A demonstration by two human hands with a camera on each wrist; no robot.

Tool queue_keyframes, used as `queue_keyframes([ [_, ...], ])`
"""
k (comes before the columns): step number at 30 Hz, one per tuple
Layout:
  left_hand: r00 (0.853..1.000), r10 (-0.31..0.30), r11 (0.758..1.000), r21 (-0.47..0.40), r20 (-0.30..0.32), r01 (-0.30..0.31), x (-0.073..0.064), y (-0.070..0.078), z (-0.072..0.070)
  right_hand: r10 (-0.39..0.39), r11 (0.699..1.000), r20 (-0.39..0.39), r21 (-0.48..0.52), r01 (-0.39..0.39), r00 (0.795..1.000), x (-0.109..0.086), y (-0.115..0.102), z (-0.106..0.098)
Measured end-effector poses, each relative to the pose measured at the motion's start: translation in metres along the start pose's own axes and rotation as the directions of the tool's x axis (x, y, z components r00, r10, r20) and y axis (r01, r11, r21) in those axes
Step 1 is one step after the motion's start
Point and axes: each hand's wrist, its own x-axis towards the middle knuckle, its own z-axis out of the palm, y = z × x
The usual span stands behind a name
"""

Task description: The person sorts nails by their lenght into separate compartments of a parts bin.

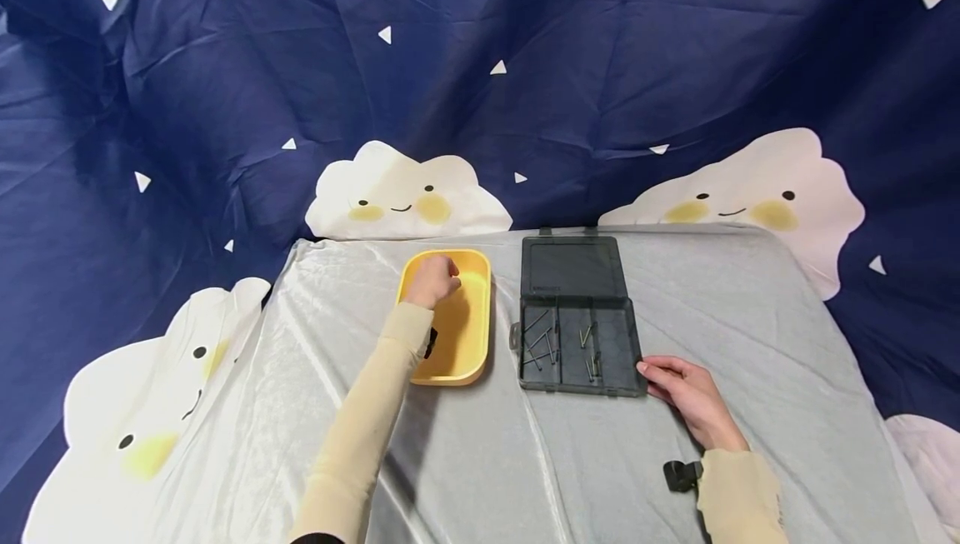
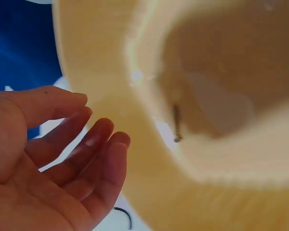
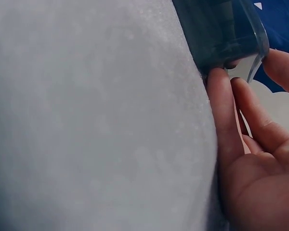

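My left hand (image 1: 432, 279) is over the far left part of a yellow plastic bin (image 1: 486, 311). In the left wrist view its fingers (image 2: 116, 163) are loosely bent, with nothing between them and the thumb. A small dark screw (image 2: 177, 122) lies on the bin's floor near the wall. To the right, my right hand (image 1: 690, 398) grips the near right corner of a dark see-through organizer box (image 1: 615, 331), thumb at the rim and fingertips low against its side. Several long screws (image 1: 540, 340) lie in the box's left and middle compartments; its right compartment is bare.
The box's lid (image 1: 573, 267) is flipped back, away from me. A light grey cloth (image 1: 480, 461) covers the table. Behind it hangs a dark blue curtain (image 1: 570, 94) printed with clouds and white triangles.
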Motion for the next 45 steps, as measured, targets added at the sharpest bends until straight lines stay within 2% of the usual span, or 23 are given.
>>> queue_keyframes([
  [8, 0.995, -0.069, 0.997, -0.014, 0.067, 0.071, 0.005, -0.008, 0.011, 0.002, 1.0, -0.006, 0.011, -0.002, 1.0, 0.0, 0.0, 0.001],
  [12, 0.991, -0.081, 0.997, -0.008, 0.105, 0.082, 0.013, -0.018, 0.018, 0.002, 1.0, 0.0, 0.005, -0.002, 1.0, -0.001, 0.001, 0.002],
  [13, 0.996, -0.033, 0.999, -0.009, 0.082, 0.034, 0.024, -0.034, 0.031, 0.002, 1.0, 0.0, 0.005, -0.002, 1.0, -0.001, 0.001, 0.002],
  [14, 0.994, -0.03, 1.0, 0.002, 0.105, 0.03, 0.027, -0.037, 0.032, 0.003, 1.0, 0.0, 0.004, -0.003, 1.0, -0.001, 0.001, 0.002],
  [15, 0.996, 0.006, 1.0, 0.015, 0.085, -0.007, 0.049, -0.063, 0.056, 0.002, 1.0, 0.0, 0.005, -0.002, 1.0, -0.001, 0.001, 0.002],
  [16, 0.996, 0.041, 0.999, 0.028, 0.079, -0.043, 0.053, -0.069, 0.061, 0.001, 1.0, 0.0, 0.005, -0.001, 1.0, -0.002, 0.001, 0.002],
  [18, 0.989, 0.144, 0.988, 0.057, 0.016, -0.145, 0.085, -0.109, 0.095, -0.001, 1.0, -0.002, 0.007, 0.001, 1.0, -0.002, 0.001, 0.003],
  [19, 0.982, 0.187, 0.979, 0.082, -0.017, -0.185, 0.095, -0.124, 0.108, -0.002, 1.0, -0.003, 0.009, 0.002, 1.0, -0.002, 0.001, 0.003],
  [20, 0.988, 0.152, 0.984, 0.086, 0.023, -0.154, 0.093, -0.119, 0.104, -0.002, 1.0, -0.003, 0.008, 0.002, 1.0, -0.003, 0.001, 0.003],
  [21, 0.985, 0.171, 0.98, 0.103, 0.014, -0.172, 0.097, -0.125, 0.109, -0.002, 1.0, -0.003, 0.007, 0.002, 1.0, -0.003, 0.001, 0.003],
  [22, 0.986, 0.157, 0.982, 0.101, 0.049, -0.161, 0.081, -0.107, 0.091, -0.002, 1.0, -0.003, 0.006, 0.002, 1.0, -0.003, 0.001, 0.003],
  [23, 0.988, 0.144, 0.984, 0.094, 0.062, -0.15, 0.08, -0.106, 0.09, 0.0, 1.0, -0.004, 0.006, 0.0, 1.0, -0.003, 0.0, 0.004],
  [24, 0.988, 0.128, 0.987, 0.085, 0.085, -0.135, 0.065, -0.09, 0.074, 0.001, 1.0, -0.007, 0.006, -0.001, 1.0, -0.003, 0.0, 0.004],
  [26, 0.989, 0.058, 0.994, 0.088, 0.134, -0.071, 0.04, -0.06, 0.048, 0.002, 1.0, -0.01, 0.006, -0.002, 1.0, -0.004, 0.0, 0.004],
  [29, 0.995, 0.049, 0.994, 0.096, 0.086, -0.058, 0.019, -0.042, 0.036, 0.002, 1.0, -0.016, 0.011, -0.002, 1.0, -0.003, 0.0, 0.005],
  [31, 0.998, 0.032, 0.992, 0.12, 0.061, -0.039, 0.013, -0.038, 0.035, 0.0, 1.0, -0.017, 0.012, 0.001, 1.0, -0.003, 0.0, 0.004],
  [33, 0.998, 0.008, 0.991, 0.13, 0.061, -0.016, 0.01, -0.034, 0.034, -0.003, 1.0, -0.017, 0.011, 0.003, 1.0, -0.003, 0.0, 0.004],
  [38, 0.997, -0.042, 0.987, 0.157, 0.072, 0.03, 0.012, -0.03, 0.035, -0.009, 1.0, -0.019, 0.012, 0.009, 1.0, -0.003, 0.001, 0.003],
  [45, 0.992, -0.083, 0.979, 0.194, 0.097, 0.063, 0.011, -0.022, 0.032, -0.001, 1.0, -0.02, 0.014, 0.002, 1.0, -0.002, 0.0, 0.001],
])
